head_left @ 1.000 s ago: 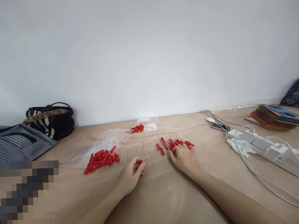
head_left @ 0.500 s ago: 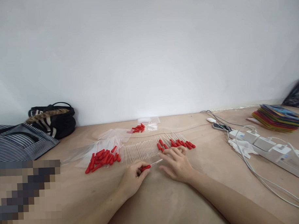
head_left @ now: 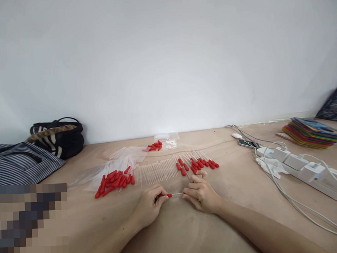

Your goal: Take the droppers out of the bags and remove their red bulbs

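Between my hands is a dropper, its red rubber bulb (head_left: pixel 169 195) on one end of a thin glass tube (head_left: pixel 176 195). My left hand (head_left: pixel 151 202) is closed around the bulb. The fingertips of my right hand (head_left: pixel 202 195) pinch the tube's other end. Just beyond lies a row of bare glass tubes (head_left: pixel 157 171), side by side. To their right are several droppers with red bulbs (head_left: pixel 197 164), tubes pointing away from me. A pile of loose red bulbs (head_left: pixel 115 182) lies at the left, partly on clear plastic bags (head_left: pixel 103 169).
Farther back, small red bulbs (head_left: pixel 155 145) lie beside a clear packet of tubes (head_left: pixel 170 143). On the right are a white power strip with chargers (head_left: pixel 299 164), cables, a phone (head_left: pixel 248 143) and stacked booklets (head_left: pixel 314 132). Bags (head_left: pixel 58 137) stand at the left.
My right hand has come nearer and its fingers have closed on the tube's free end. The dropper now lies level, and my left hand still grips the bulb.
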The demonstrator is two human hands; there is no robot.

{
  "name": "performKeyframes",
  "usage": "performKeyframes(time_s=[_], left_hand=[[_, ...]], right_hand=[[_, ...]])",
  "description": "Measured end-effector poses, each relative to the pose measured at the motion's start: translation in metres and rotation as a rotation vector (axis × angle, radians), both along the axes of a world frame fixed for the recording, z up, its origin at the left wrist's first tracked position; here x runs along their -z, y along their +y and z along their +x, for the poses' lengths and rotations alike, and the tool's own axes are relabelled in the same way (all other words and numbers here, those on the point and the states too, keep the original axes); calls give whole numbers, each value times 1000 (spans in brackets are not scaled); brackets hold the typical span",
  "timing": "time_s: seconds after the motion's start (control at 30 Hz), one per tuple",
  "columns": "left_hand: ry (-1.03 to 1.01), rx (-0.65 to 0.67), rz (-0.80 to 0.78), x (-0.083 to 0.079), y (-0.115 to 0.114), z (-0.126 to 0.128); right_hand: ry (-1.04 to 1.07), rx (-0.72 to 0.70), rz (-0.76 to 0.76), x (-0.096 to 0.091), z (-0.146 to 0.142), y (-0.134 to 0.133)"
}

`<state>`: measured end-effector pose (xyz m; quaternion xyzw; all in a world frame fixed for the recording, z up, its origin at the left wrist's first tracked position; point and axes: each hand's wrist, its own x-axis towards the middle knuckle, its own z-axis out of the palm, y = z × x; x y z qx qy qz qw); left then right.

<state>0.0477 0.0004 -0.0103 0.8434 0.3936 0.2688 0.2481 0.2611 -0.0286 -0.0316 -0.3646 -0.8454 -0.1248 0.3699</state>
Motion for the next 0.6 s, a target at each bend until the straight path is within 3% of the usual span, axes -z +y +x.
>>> performKeyframes(time_s=[0.17, 0.37, 0.47, 0.6], left_hand=[[9, -87, 18, 1, 6, -16], [-36, -32, 55, 0, 5, -24], [-85, -142, 113, 4, 9, -31], [-210, -379, 132, 6, 26, -64]], right_hand=[[83, 88, -62, 3, 21, -4], [191, 240, -66, 7, 34, -4], [222, 324, -35, 7, 24, 1], [272, 411, 63, 6, 5, 18]])
